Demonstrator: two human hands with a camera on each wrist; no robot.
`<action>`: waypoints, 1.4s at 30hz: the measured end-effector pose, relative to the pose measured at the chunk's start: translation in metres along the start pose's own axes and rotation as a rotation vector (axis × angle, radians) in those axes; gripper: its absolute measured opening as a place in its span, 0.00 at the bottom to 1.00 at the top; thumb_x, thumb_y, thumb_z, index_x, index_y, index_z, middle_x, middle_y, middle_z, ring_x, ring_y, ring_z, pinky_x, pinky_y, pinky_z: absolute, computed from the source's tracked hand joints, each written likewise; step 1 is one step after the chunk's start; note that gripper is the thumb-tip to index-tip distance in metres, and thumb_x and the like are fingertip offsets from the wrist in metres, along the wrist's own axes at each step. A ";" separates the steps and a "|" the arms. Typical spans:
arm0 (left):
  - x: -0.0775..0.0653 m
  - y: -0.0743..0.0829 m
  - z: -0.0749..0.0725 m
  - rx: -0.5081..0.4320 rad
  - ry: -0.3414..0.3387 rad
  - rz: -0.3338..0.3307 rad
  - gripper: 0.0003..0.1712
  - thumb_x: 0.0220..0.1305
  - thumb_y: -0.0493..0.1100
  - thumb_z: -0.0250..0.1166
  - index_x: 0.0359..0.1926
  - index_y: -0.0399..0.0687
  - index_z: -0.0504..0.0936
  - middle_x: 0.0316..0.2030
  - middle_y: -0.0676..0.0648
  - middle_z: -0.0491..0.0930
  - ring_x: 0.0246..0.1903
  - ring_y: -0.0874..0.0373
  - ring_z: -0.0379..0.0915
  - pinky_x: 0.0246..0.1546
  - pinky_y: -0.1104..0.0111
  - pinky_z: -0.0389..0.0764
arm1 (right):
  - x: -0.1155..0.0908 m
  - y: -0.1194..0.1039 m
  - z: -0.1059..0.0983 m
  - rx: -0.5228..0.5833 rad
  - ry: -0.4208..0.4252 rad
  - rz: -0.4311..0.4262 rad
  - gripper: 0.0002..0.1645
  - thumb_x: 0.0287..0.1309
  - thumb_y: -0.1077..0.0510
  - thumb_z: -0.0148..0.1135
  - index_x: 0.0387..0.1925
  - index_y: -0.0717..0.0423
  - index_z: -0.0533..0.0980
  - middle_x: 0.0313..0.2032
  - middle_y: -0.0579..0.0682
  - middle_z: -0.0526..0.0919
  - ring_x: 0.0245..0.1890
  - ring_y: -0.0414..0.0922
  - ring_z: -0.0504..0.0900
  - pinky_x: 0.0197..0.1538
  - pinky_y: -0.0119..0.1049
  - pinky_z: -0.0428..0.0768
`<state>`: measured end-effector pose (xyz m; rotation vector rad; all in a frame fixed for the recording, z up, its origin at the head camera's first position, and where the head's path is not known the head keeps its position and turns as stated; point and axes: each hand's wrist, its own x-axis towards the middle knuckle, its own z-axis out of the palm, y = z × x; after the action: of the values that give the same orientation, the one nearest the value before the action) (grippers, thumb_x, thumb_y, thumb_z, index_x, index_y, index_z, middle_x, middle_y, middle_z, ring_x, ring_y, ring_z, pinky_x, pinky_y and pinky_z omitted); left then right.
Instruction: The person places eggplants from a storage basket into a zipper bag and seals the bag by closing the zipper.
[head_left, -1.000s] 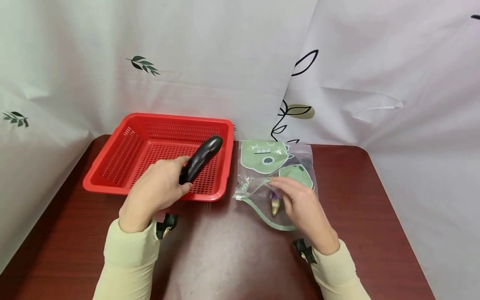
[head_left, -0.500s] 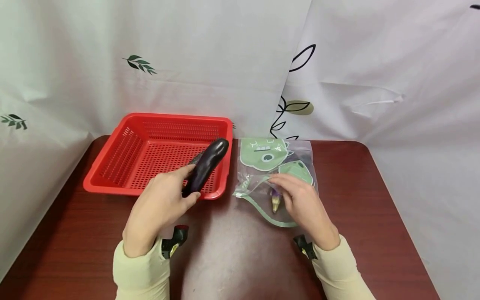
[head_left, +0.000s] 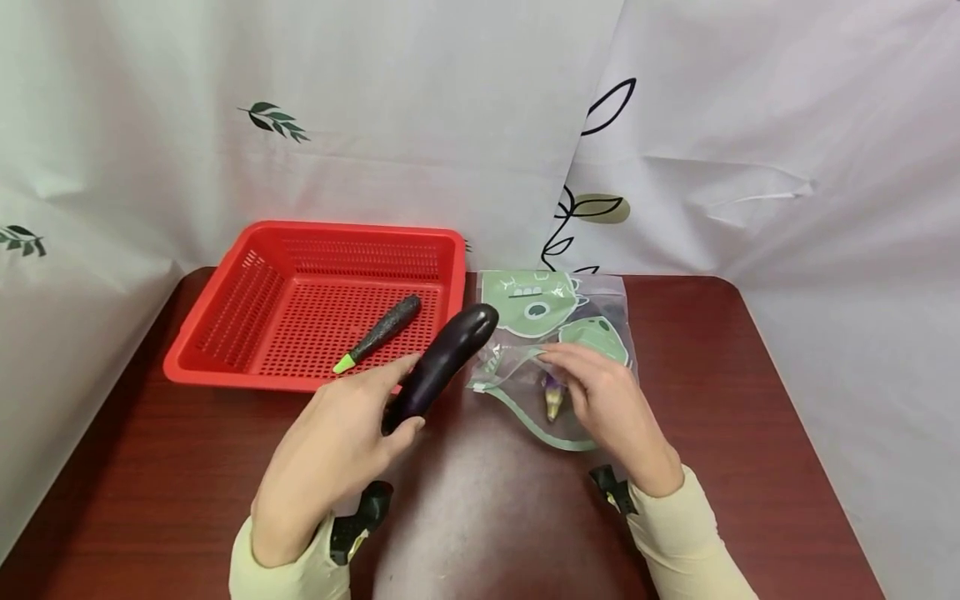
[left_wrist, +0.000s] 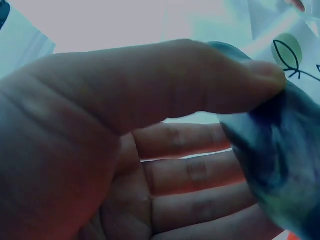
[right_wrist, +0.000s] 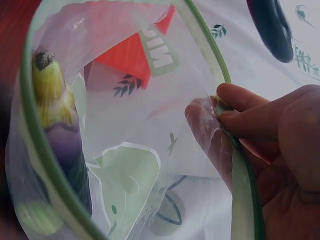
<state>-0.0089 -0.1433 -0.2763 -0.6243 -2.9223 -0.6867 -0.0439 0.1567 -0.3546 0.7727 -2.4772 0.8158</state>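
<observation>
My left hand (head_left: 333, 454) holds a long, dark purple eggplant (head_left: 453, 350) between thumb and fingers. The eggplant is raised and tilted, its far end between the basket and the bag. In the left wrist view the thumb presses on the eggplant (left_wrist: 270, 150). My right hand (head_left: 611, 404) pinches the upper lip of a clear zip bag (head_left: 495, 312) with green cartoon prints, keeping its mouth apart. Inside the bag lies a purple vegetable with a yellowish stem end (right_wrist: 55, 102). A pale green round end (right_wrist: 42, 218) shows beside it, its kind unclear.
A red perforated basket (head_left: 176, 358) stands at the back left of the brown table (head_left: 720, 400). In it lies a dark green zucchini-like vegetable (head_left: 386, 329) with a bright green tip. A white printed curtain (head_left: 375, 100) hangs behind the table.
My left hand has lifted the eggplant out of the basket and moved it right and nearer to me, uncovering the dark green vegetable. The right hand has stayed at the bag's lip.
</observation>
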 end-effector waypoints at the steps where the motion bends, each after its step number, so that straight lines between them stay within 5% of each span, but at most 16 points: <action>1: -0.001 0.001 0.000 0.002 -0.003 0.011 0.35 0.50 0.42 0.78 0.62 0.48 0.79 0.31 0.53 0.80 0.26 0.61 0.70 0.31 0.65 0.74 | 0.000 0.000 0.000 0.000 0.000 0.001 0.19 0.57 0.76 0.61 0.47 0.59 0.84 0.50 0.51 0.86 0.51 0.47 0.84 0.54 0.46 0.80; 15: -0.007 0.018 0.005 0.010 -0.049 0.113 0.35 0.53 0.45 0.76 0.63 0.47 0.77 0.47 0.52 0.84 0.37 0.61 0.79 0.41 0.62 0.81 | 0.001 0.001 -0.003 -0.004 0.011 0.017 0.21 0.57 0.76 0.62 0.48 0.58 0.84 0.50 0.49 0.86 0.50 0.46 0.84 0.54 0.46 0.80; 23: -0.006 0.020 0.011 -0.008 -0.059 0.175 0.34 0.54 0.43 0.76 0.63 0.43 0.78 0.58 0.45 0.81 0.56 0.53 0.80 0.51 0.56 0.80 | 0.001 0.001 -0.003 0.004 0.017 0.046 0.21 0.57 0.75 0.63 0.48 0.56 0.85 0.50 0.48 0.86 0.50 0.45 0.84 0.54 0.44 0.80; 27: -0.003 0.020 0.013 -0.006 -0.072 0.173 0.33 0.53 0.43 0.76 0.61 0.48 0.79 0.50 0.51 0.84 0.44 0.58 0.83 0.44 0.60 0.81 | 0.001 0.001 -0.003 0.000 0.027 0.053 0.20 0.57 0.75 0.63 0.48 0.56 0.84 0.51 0.48 0.86 0.50 0.46 0.84 0.54 0.44 0.80; 31: -0.001 0.022 0.015 -0.016 -0.096 0.176 0.29 0.51 0.42 0.76 0.56 0.54 0.80 0.35 0.58 0.81 0.30 0.63 0.75 0.33 0.64 0.77 | 0.000 0.001 -0.003 -0.006 0.045 0.051 0.21 0.56 0.76 0.64 0.49 0.57 0.84 0.50 0.50 0.86 0.50 0.47 0.84 0.54 0.45 0.80; 42: 0.005 0.023 0.023 0.012 -0.152 0.176 0.20 0.49 0.43 0.77 0.43 0.59 0.81 0.28 0.61 0.77 0.26 0.64 0.71 0.27 0.66 0.73 | 0.001 0.002 -0.002 -0.017 0.076 0.044 0.22 0.55 0.76 0.65 0.50 0.58 0.84 0.52 0.50 0.85 0.52 0.48 0.84 0.56 0.44 0.79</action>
<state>-0.0032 -0.1121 -0.2868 -0.9586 -2.9554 -0.6276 -0.0454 0.1593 -0.3538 0.6705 -2.4385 0.8234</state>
